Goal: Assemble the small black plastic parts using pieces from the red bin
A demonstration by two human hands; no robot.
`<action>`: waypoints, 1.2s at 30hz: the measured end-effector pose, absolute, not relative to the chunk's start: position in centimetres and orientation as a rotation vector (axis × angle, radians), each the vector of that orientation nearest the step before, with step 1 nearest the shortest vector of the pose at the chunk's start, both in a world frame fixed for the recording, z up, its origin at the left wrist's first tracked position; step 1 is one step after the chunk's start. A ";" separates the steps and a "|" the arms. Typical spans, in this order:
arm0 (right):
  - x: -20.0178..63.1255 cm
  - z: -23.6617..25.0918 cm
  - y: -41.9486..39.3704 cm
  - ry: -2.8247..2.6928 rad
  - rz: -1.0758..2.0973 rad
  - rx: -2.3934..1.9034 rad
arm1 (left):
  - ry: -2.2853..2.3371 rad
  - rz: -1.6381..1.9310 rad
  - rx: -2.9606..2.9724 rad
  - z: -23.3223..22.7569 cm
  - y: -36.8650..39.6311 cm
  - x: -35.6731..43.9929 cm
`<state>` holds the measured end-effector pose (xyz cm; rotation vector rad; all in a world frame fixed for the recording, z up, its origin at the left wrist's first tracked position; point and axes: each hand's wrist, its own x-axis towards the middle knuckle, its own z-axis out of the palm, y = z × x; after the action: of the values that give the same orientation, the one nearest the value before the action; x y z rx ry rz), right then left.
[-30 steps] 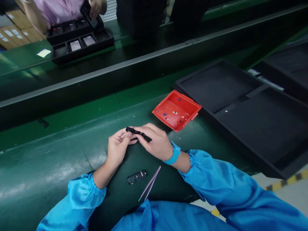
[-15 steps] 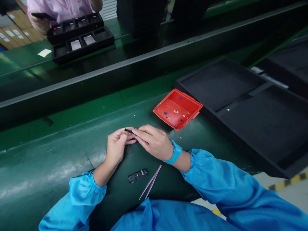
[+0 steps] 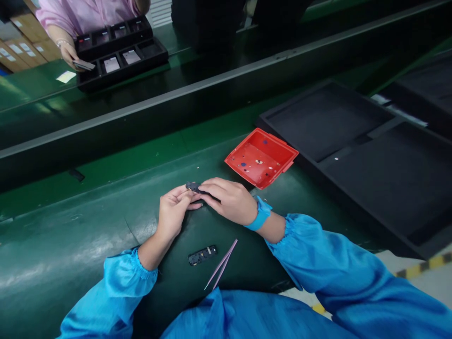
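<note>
Between both hands, just above the green work surface, is a small black electronic part (image 3: 194, 187) with a gold spot at its edge. My left hand (image 3: 173, 208) pinches its left end between thumb and fingers. At the other end my right hand (image 3: 231, 199), with a blue band at the wrist, grips it and hides that end. A similar black part (image 3: 202, 255) with small gold and silver contacts lies flat below the hands. Beside it rest pink tweezers (image 3: 222, 264), their tips apart and pointing towards me.
A red bin (image 3: 261, 157) holding tiny bits stands beyond my right hand. Large black trays (image 3: 384, 183) fill the right side. Another small black piece (image 3: 76, 174) lies at far left. Across the ledge (image 3: 148, 104), a co-worker's hand (image 3: 70, 55) holds a flat piece by a compartmented black tray (image 3: 122, 70).
The black part has turned in my fingers, from edge-on to showing its flat face. Across the ledge, the co-worker's hand has come down to the front of the tray with a flat piece.
</note>
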<state>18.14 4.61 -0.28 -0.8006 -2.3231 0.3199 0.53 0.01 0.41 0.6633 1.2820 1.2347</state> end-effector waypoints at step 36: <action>17.1 2.5 -2.2 -2.851 0.869 -0.262 | 2.133 1.086 1.725 0.7 5.2 -10.8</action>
<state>17.06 -2.16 2.51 -0.2618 -2.8506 0.8694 -10.78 5.17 0.66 1.7252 2.1332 1.0861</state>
